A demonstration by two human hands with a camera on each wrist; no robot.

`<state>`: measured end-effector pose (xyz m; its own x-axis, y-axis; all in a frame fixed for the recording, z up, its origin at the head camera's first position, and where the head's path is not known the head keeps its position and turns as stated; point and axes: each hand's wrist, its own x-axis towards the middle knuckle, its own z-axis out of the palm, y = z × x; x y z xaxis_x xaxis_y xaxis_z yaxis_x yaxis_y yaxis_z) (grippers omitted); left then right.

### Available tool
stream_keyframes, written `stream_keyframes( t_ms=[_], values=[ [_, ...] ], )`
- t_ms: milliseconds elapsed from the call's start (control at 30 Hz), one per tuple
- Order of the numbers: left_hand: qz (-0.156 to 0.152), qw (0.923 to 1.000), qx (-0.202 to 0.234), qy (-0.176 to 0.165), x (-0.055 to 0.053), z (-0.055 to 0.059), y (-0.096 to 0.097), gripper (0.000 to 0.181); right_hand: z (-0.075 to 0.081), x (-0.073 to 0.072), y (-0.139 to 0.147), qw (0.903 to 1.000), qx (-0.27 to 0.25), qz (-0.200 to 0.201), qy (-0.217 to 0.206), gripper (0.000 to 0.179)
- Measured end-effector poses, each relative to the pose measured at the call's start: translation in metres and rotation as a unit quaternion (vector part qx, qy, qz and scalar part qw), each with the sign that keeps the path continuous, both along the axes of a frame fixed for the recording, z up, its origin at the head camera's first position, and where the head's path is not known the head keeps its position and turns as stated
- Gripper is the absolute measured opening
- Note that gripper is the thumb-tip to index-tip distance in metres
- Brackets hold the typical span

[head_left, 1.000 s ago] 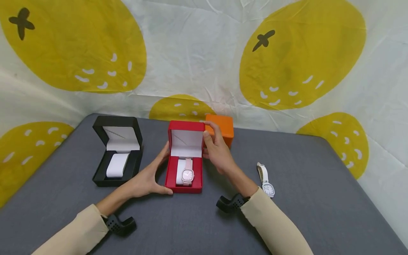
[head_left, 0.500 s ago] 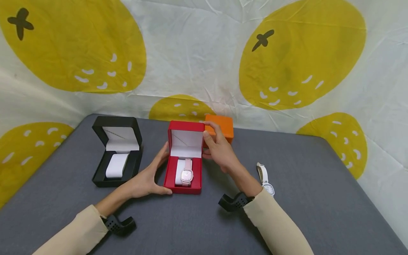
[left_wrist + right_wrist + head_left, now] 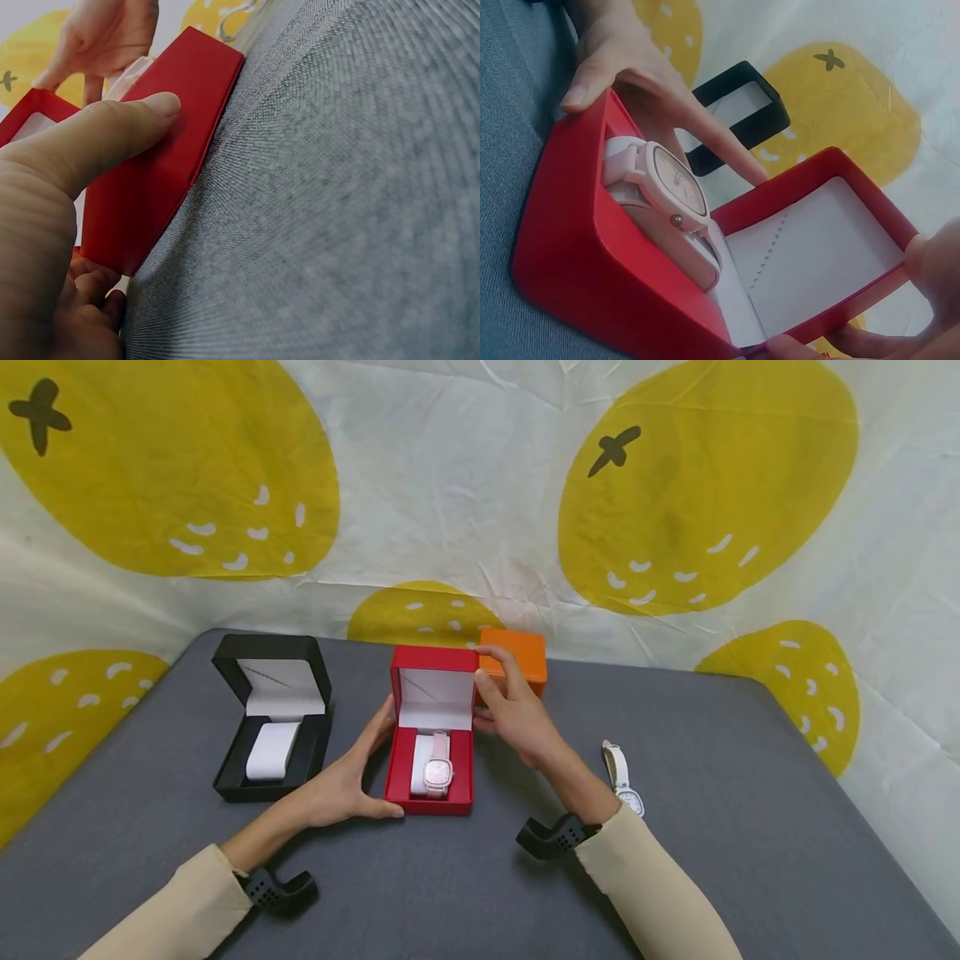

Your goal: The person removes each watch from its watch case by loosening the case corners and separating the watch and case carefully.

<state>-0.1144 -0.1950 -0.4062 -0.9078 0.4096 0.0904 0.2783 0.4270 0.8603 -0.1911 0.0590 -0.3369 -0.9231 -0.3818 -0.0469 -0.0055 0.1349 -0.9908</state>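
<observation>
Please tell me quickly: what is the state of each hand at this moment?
Left hand: gripping the red watch box at its side.
Right hand: holding that box's raised lid.

Creased white cloth backdrop (image 3: 450, 468), big yellow fruit-like prints (image 3: 705, 510), grey fabric-topped table (image 3: 750, 810)

The red box (image 3: 461, 807) looks smooth, with a soft sheen; its white lid lining (image 3: 438, 697) is smooth too. The pink watch (image 3: 438, 772) has a metallic-looking crown (image 3: 676, 220). At left, the black box (image 3: 262, 790) looks matt. The worktop (image 3: 420, 885) shows matt woven cloth; the far backdrop (image 3: 450, 468) is creased, faintly shiny fabric.
</observation>
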Motion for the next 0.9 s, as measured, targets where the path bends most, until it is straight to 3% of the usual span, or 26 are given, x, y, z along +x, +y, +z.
stream_keyframes(
  t_ms=[367, 633, 900],
  values=[
    [-0.008, 0.9999, 0.008, 0.006, -0.001, -0.001, 0.001, 0.126, -0.001, 0.003, 0.002, 0.9997, 0.004, -0.009, 0.021, 0.042],
    [-0.001, 1.0000, 0.005, 0.005, 0.002, -0.005, -0.001, 0.126, -0.007, 0.007, 0.001, 0.9981, -0.029, -0.005, 0.054, 0.044],
    [-0.003, 1.0000, 0.004, 0.004, 0.002, 0.000, 0.000, 0.127, -0.013, 0.011, 0.005, 0.9962, -0.051, 0.004, 0.071, 0.056]
  ],
)
